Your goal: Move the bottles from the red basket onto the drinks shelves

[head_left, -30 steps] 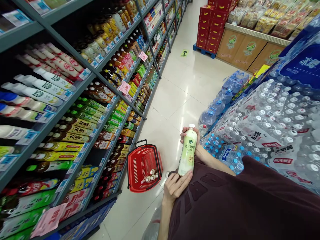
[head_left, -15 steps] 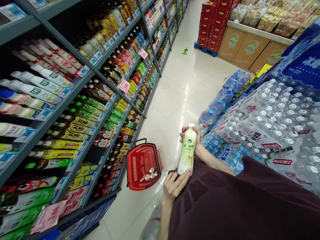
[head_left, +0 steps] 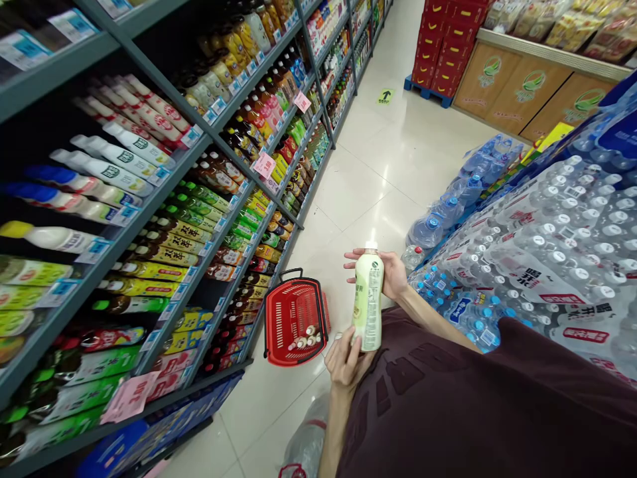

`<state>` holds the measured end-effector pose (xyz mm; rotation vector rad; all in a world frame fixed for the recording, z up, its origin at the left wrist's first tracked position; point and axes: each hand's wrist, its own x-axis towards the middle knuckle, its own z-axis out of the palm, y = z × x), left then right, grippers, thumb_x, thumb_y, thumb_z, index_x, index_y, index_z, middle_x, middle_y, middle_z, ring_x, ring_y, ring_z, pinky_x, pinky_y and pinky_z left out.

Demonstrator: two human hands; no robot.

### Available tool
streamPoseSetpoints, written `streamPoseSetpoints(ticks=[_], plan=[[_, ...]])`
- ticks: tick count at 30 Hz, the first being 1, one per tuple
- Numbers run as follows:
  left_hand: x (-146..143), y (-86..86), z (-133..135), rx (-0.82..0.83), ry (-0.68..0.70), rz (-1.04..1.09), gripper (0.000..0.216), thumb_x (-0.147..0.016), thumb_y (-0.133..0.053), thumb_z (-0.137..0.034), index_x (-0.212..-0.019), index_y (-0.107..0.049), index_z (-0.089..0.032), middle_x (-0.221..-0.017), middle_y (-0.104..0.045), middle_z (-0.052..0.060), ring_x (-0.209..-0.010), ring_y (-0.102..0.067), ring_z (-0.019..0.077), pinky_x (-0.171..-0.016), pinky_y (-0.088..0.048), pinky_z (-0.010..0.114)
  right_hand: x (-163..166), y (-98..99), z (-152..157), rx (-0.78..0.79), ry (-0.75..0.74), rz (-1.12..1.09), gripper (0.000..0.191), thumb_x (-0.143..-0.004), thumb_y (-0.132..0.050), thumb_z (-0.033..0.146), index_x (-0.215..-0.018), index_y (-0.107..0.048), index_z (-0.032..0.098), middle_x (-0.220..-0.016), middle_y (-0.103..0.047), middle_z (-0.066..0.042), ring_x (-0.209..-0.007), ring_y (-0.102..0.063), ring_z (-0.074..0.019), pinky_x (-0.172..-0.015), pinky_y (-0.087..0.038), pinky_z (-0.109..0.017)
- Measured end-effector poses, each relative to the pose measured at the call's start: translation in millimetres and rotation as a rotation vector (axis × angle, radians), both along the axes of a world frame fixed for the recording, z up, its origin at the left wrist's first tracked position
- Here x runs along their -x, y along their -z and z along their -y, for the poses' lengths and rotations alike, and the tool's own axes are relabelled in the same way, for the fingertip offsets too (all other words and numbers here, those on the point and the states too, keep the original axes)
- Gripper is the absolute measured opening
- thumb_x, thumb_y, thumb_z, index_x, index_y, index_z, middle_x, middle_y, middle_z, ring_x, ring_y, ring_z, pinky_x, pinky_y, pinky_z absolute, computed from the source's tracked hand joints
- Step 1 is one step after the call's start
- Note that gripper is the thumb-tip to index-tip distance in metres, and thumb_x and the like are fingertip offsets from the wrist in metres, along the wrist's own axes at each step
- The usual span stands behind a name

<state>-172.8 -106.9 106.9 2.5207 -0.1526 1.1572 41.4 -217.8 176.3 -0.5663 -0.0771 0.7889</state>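
A pale green drink bottle (head_left: 369,302) with a white cap stands slightly tilted in front of my dark shirt (head_left: 448,398). A side of its label with small print faces me. My left hand (head_left: 343,358) grips the bottle near its base, thumb and fingers against the lower side. My right hand (head_left: 393,275) is around the back of the upper bottle, which rests against it. The right fingers stretch out past the bottle's left edge, partly hidden behind it.
A red shopping basket (head_left: 283,325) with several small bottles stands on the floor beside the drink shelves (head_left: 164,179). Stacked packs of water bottles (head_left: 527,259) line the right. Red cartons (head_left: 448,50) stand at the far end. A clear large bottle (head_left: 306,435) is low by my left arm.
The bottle has turned about its length, from its front logo to the small print. My right fingers have straightened out behind it. The whole view has shifted, so the shelves appear farther right.
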Motion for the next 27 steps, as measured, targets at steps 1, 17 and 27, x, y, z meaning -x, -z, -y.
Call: streamPoseSetpoints(ticks=[1, 17, 27], plan=[[1, 2.9, 1, 0.023, -0.087, 0.001, 0.066, -0.068, -0.092, -0.034, -0.123, -0.058, -0.025, -0.107, -0.080, 0.014, -0.093, -0.080, 0.0287, -0.076, -0.062, 0.035, 0, 0.9, 0, 0.008, -0.003, 0.003, 0.043, -0.086, -0.052, 0.042, -0.114, -0.070, 0.015, -0.128, -0.074, -0.014, -0.106, -0.072, -0.0297, -0.087, -0.063, -0.048], [-4, 6.5, 16, 0.990, -0.276, -0.068, 0.061, -0.076, -0.078, -0.051, -0.122, -0.059, -0.016, -0.111, -0.074, 0.016, -0.097, -0.077, 0.0286, -0.077, -0.066, 0.036, 0, 26.6, -11, 0.417, 0.111, 0.206, 0.050, -0.077, -0.083, 0.053, -0.113, -0.078, 0.019, -0.116, -0.079, -0.009, -0.094, -0.071, -0.0219, -0.066, -0.061, -0.028], [13, -1.1, 12, 1.052, -0.299, -0.655, 0.073, -0.065, -0.081, -0.039, -0.132, -0.054, -0.026, -0.132, -0.068, 0.013, -0.115, -0.070, 0.0306, -0.099, -0.058, 0.042, 22, 52.9, -28, 0.639, -0.154, 0.319, 0.084, -0.059, -0.092, 0.051, -0.127, -0.054, 0.021, -0.109, -0.079, -0.014, -0.097, -0.077, -0.0337, -0.087, -0.062, -0.046]])
